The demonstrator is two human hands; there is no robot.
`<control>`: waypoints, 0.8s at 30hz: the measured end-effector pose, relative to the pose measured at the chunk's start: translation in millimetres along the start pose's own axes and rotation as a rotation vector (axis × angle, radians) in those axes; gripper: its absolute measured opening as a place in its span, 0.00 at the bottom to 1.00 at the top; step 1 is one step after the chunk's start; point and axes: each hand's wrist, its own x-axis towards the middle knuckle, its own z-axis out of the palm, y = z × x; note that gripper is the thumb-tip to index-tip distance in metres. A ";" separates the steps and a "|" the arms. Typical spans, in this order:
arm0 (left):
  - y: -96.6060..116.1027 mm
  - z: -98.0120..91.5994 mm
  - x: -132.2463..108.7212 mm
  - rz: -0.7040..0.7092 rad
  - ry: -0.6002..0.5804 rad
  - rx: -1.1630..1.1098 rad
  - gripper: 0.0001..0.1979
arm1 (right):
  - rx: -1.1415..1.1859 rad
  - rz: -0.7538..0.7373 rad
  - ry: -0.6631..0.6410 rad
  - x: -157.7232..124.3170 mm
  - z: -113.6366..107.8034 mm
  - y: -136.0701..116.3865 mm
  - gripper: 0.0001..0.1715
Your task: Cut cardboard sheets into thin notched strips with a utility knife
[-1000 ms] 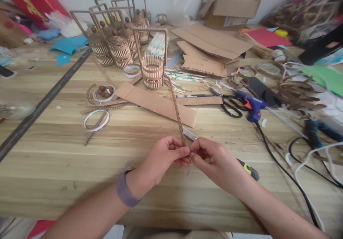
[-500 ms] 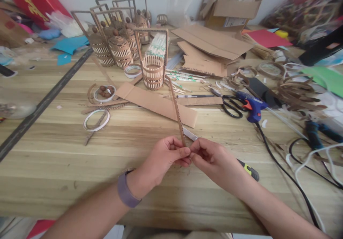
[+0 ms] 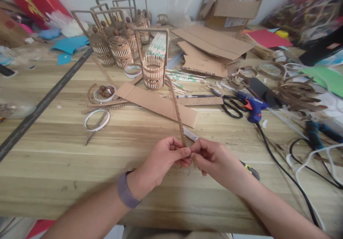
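Observation:
A narrow cardboard strip [image 3: 177, 110] runs from beside a small handled basket [image 3: 153, 73] down to my fingers. My left hand [image 3: 168, 157] pinches its near end between thumb and fingers. My right hand [image 3: 211, 158] has thumb and forefinger closed at the same end, touching the left fingertips; whether it grips the strip's tip is hidden. Under the strip lies a wide cardboard piece [image 3: 158, 105]. A utility knife [image 3: 251, 170] lies on the table, partly behind my right hand, its blade end showing beyond the knuckles.
Several lidded baskets [image 3: 120, 49] with tall handles stand at the back left. Scissors [image 3: 233, 106] and a blue glue gun [image 3: 253, 105] lie to the right, its cord trailing nearer. Tape rolls [image 3: 96, 120] sit left. Cardboard sheets [image 3: 211, 42] and a box [image 3: 235, 9] are behind.
My right hand has shifted very slightly, its lower fingers showing a little more under the thumb. My left hand and the strip stay almost in place.

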 end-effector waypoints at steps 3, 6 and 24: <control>1.2 0.9 -0.4 -0.005 0.013 -0.003 0.25 | 0.045 0.039 -0.026 -0.4 -0.6 -2.3 0.06; 2.4 1.7 -0.6 -0.007 0.017 -0.005 0.25 | 0.063 0.047 -0.030 -0.7 -0.5 -4.1 0.06; 2.5 -1.3 -0.2 -0.024 -0.010 0.014 0.26 | 0.068 0.117 -0.054 0.5 -4.1 1.4 0.08</control>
